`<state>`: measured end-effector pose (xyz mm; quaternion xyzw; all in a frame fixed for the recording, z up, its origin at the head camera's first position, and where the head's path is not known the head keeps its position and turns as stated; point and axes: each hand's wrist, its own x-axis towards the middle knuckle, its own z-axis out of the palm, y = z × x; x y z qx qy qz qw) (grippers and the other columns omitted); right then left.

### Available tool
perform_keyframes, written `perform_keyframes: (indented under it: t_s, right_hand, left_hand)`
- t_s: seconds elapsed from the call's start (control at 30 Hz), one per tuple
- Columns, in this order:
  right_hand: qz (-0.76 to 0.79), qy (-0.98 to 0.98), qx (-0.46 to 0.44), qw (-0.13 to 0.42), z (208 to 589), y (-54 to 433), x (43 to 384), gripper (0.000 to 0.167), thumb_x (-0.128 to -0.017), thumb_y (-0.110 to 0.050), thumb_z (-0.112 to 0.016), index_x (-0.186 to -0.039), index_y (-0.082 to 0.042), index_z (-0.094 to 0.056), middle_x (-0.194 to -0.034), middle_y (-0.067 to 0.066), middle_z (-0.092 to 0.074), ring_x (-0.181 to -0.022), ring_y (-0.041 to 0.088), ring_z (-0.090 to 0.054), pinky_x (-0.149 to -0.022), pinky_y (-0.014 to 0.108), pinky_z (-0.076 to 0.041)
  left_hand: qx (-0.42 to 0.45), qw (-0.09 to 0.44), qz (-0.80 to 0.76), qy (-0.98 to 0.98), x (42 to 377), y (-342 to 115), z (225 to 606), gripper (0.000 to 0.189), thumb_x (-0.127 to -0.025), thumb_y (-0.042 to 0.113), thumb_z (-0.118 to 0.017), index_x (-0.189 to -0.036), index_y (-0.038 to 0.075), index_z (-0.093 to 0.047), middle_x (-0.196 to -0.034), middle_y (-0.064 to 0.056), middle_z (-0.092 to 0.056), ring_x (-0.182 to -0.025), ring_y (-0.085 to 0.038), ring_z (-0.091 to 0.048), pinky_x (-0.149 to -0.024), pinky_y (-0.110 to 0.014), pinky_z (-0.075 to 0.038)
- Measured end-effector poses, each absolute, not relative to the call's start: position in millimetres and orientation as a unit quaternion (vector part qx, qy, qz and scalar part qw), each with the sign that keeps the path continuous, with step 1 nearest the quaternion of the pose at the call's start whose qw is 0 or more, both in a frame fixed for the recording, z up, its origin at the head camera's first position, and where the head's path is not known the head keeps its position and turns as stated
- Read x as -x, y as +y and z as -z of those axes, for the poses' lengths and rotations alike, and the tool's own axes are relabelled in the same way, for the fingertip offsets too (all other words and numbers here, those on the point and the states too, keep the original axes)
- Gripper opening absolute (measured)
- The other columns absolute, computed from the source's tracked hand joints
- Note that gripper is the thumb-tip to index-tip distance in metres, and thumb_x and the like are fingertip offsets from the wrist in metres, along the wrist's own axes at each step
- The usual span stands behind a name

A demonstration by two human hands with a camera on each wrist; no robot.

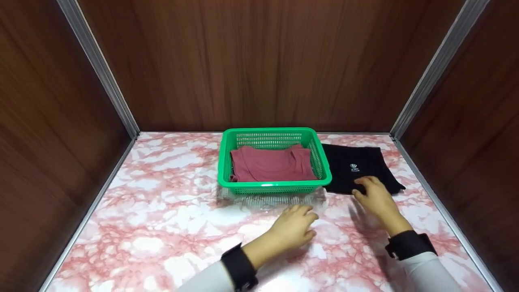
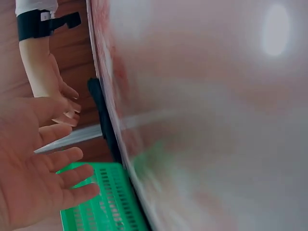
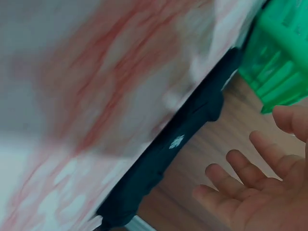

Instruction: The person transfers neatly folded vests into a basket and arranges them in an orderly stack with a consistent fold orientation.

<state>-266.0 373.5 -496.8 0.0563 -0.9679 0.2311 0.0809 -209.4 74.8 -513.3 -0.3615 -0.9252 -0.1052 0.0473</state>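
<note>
A green plastic basket stands toward the back of the table, with a folded dusty-red garment lying in it. To its right a folded black garment with a small white print lies flat. Over the front edge of the black cloth hovers my right hand, fingers loosely bent and holding nothing. My left hand is in front of the basket, apart from it, with nothing in its grasp. Spread fingers show on the left hand in the left wrist view and on the right hand in the right wrist view.
The table has a pink and white marbled top. Brown wood-grain panels enclose it at the back and both sides, with metal strips along the corners. The basket's right side meets the black garment's left edge.
</note>
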Motion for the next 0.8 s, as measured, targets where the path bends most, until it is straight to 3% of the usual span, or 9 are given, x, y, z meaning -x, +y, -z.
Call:
perform_keyframes:
  t_s: [0.17, 0.4, 0.63, 0.8]
  right_hand:
    - [-0.221, -0.974, -0.027, 0.046, 501, 391, 273, 0.045, -0.100, -0.022, -0.061, -0.137, 0.003, -0.057, -0.147, 0.034, -0.042, -0.135, 0.055, -0.040, -0.109, 0.069, -0.034]
    - [-0.206, -0.978, -0.005, 0.026, 504, 405, 283, 0.047, -0.102, -0.025, -0.058, -0.139, 0.003, -0.055, -0.148, 0.035, -0.038, -0.135, 0.058, -0.036, -0.108, 0.071, -0.034]
    - [-0.187, -0.982, 0.016, 0.002, 507, 417, 291, 0.049, -0.103, -0.027, -0.056, -0.141, 0.003, -0.053, -0.149, 0.036, -0.035, -0.134, 0.062, -0.033, -0.106, 0.076, -0.030]
    - [-0.167, -0.986, 0.013, 0.013, 508, 422, 291, 0.049, -0.102, -0.025, -0.056, -0.141, 0.004, -0.053, -0.151, 0.038, -0.034, -0.135, 0.064, -0.033, -0.109, 0.074, -0.030]
  left_hand:
    - [0.376, 0.037, 0.077, -0.923, 224, 104, 507, 0.046, -0.097, 0.043, -0.067, -0.139, 0.026, -0.059, -0.149, -0.001, -0.051, -0.138, -0.021, -0.048, -0.111, -0.041, -0.045]
    - [0.380, 0.007, 0.062, -0.923, 252, 139, 505, 0.056, -0.100, 0.047, -0.061, -0.150, 0.027, -0.048, -0.162, -0.003, -0.038, -0.152, -0.026, -0.033, -0.120, -0.043, -0.035]
    - [0.358, -0.052, 0.110, -0.926, 273, 154, 511, 0.064, -0.101, 0.049, -0.059, -0.157, 0.026, -0.039, -0.169, -0.006, -0.026, -0.149, -0.026, -0.038, -0.120, -0.041, -0.035]
    - [0.341, -0.088, 0.130, -0.927, 281, 157, 511, 0.067, -0.102, 0.051, -0.057, -0.160, 0.025, -0.035, -0.170, -0.006, -0.022, -0.150, -0.022, -0.037, -0.120, -0.034, -0.034]
